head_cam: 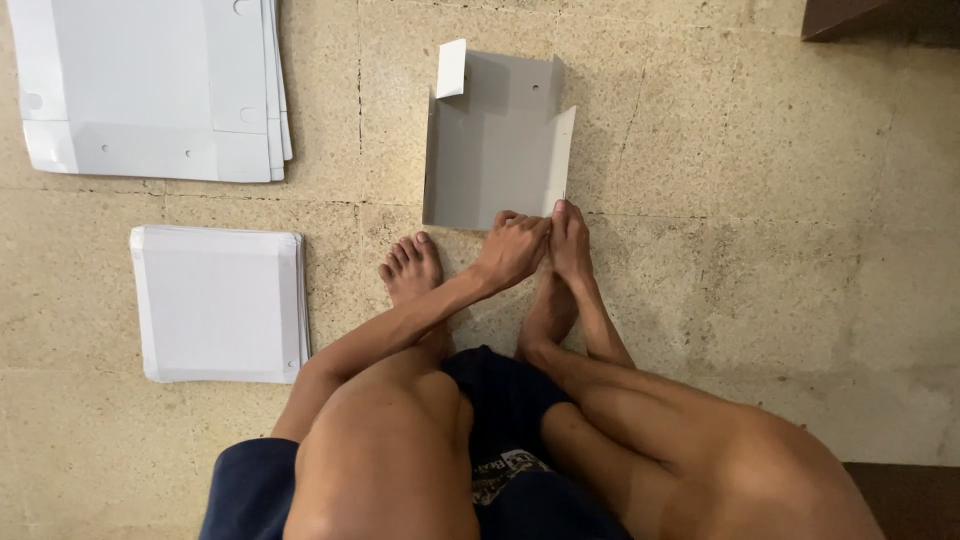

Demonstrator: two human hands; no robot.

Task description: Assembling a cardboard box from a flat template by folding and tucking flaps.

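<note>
Both hands sit together at the near right corner of the grey cardboard blank point(495, 150) lying on the stone floor point(750, 200), just ahead of the bare feet. Left hand point(512, 250) has fingers curled down on the near edge; right hand point(570, 240) pinches the base of the raised right side flap point(560, 150). Grip looks like a pinch on the fold line, though the fingertips are too small to be sure.

Blank looks light, thin and stiff along its panels and weak at the creases; it would likely dent if squeezed mid-panel. Best held at edges or beside a fold.

Look: pale grey, matte, 2 side flaps up, small white tab point(451, 68) standing at the far left, small punched holes.

Off to the left: flat stack of white blanks point(150, 90) and a smaller white stack point(220, 305).
</note>
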